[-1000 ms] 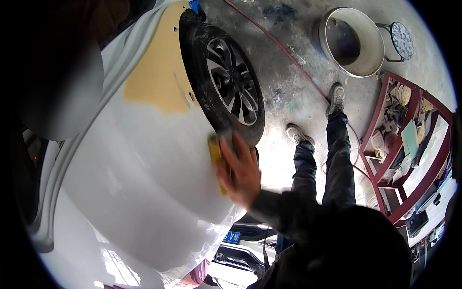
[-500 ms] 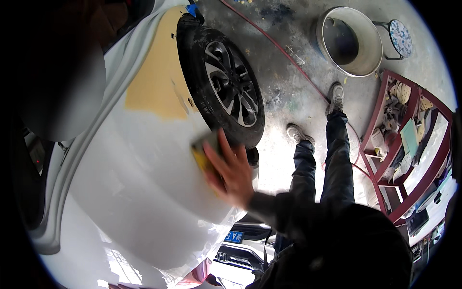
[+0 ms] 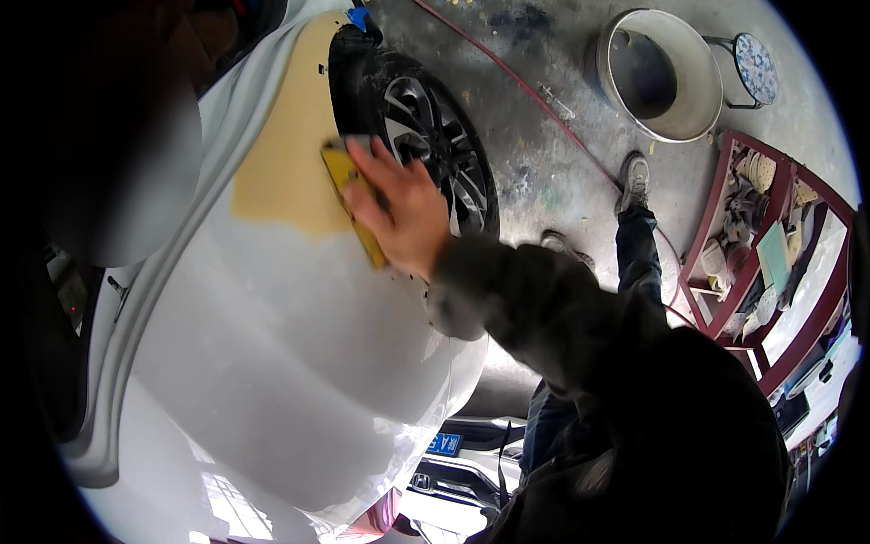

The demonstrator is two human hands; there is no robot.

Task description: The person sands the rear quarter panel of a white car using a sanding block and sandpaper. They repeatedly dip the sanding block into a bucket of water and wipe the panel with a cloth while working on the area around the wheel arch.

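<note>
My right hand (image 3: 405,219) is closed around a yellow sanding block (image 3: 340,168) with a dark grey side. Thumb and fingers wrap over it, and its long face lies along the car's white body panel (image 3: 272,308). The block rests at the wheel-side edge of a tan filler-coloured patch (image 3: 281,168), beside the wheel arch. Just beyond my fingers is the black tyre with its silver-and-black wheel (image 3: 421,118). Where the block meets the panel is partly hidden by my hand. My left hand does not show.
A thin red hose (image 3: 544,109) runs across the stained floor. Further right stand a large metal tub (image 3: 710,95) of dark liquid, a small stool (image 3: 755,68) and a dark-red shelf frame (image 3: 770,218) holding pads and rags. Another white car's front (image 3: 453,476) is at the bottom.
My right hand and the sanding block have slid up the panel, from the white area beside the tyre to the tan patch. My forearm has followed and now covers more of my legs.
</note>
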